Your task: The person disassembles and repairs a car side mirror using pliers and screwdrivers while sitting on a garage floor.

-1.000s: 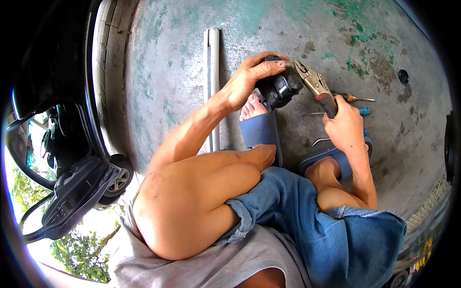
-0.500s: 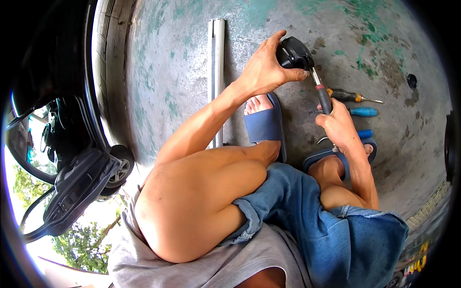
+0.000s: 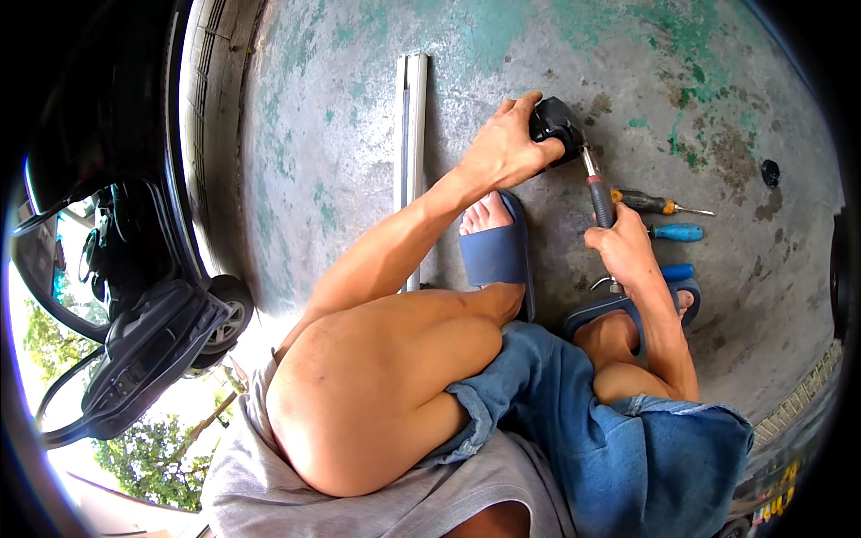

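Observation:
My left hand (image 3: 513,143) grips a black rounded part (image 3: 558,128), with fingers along its far side and the thumb on the near side. In my right hand (image 3: 621,248) is a metal-shafted tool (image 3: 595,184) with a dark ribbed grip and a red collar. The tip of its shaft meets the right side of the black part, and the exact contact is hidden. On the floor beside my right hand lie a screwdriver (image 3: 647,202) with a black and orange handle and a blue-handled tool (image 3: 677,232). Another blue handle (image 3: 677,273) shows partly behind my wrist.
A pale metal rail (image 3: 411,143) lies on the stained concrete floor left of my sandalled foot (image 3: 493,251). A small black round piece (image 3: 769,173) lies at far right. A dark car with an open door (image 3: 148,359) stands at left.
Both hands, the black part and the tool stay together. The black part appears slightly lower and turned a little, and my left fingers are drawn closer around it. The whole view has shifted slightly.

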A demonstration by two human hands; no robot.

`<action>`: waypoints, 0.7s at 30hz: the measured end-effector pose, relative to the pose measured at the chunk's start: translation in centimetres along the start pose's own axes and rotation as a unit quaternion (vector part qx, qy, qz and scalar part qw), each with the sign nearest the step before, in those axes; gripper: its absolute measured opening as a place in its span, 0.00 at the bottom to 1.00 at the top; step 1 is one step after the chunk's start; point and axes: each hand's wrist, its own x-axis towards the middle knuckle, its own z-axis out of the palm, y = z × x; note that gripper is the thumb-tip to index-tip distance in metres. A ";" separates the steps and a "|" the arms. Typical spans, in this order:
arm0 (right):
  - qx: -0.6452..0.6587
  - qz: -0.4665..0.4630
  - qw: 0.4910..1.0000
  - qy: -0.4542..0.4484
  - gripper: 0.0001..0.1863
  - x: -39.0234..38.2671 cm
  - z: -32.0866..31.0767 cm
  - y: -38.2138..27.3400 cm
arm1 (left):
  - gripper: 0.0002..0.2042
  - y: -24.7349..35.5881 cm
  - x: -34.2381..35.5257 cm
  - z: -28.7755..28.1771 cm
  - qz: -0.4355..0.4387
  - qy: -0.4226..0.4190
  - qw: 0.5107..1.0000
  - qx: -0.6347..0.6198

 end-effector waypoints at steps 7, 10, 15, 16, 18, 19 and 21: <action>-0.018 -0.007 1.000 0.023 0.16 0.3 0.0 -0.2 | 0.35 -0.9 -0.3 1.7 -0.040 0.049 0.997 0.053; -0.016 0.011 1.000 0.019 0.17 0.3 0.5 -0.5 | 0.31 -0.6 -0.1 2.5 -0.055 0.075 0.994 0.052; -0.054 0.016 0.998 -0.002 0.20 1.2 1.2 -0.2 | 0.28 -1.9 1.0 3.2 -0.040 0.115 0.991 0.045; -0.053 0.016 0.998 -0.001 0.21 1.4 1.5 0.0 | 0.27 -1.9 1.1 3.1 -0.032 0.118 0.991 0.051; -0.050 0.019 0.999 -0.003 0.22 1.5 1.8 0.3 | 0.27 -1.9 1.0 3.4 -0.050 0.117 0.991 0.045; -0.053 0.019 0.998 -0.004 0.23 1.4 1.8 0.1 | 0.26 -1.9 1.0 3.6 -0.050 0.127 0.990 0.041; -0.054 0.021 0.998 -0.007 0.23 1.3 1.7 -0.1 | 0.26 -2.0 1.0 3.8 -0.051 0.135 0.989 0.040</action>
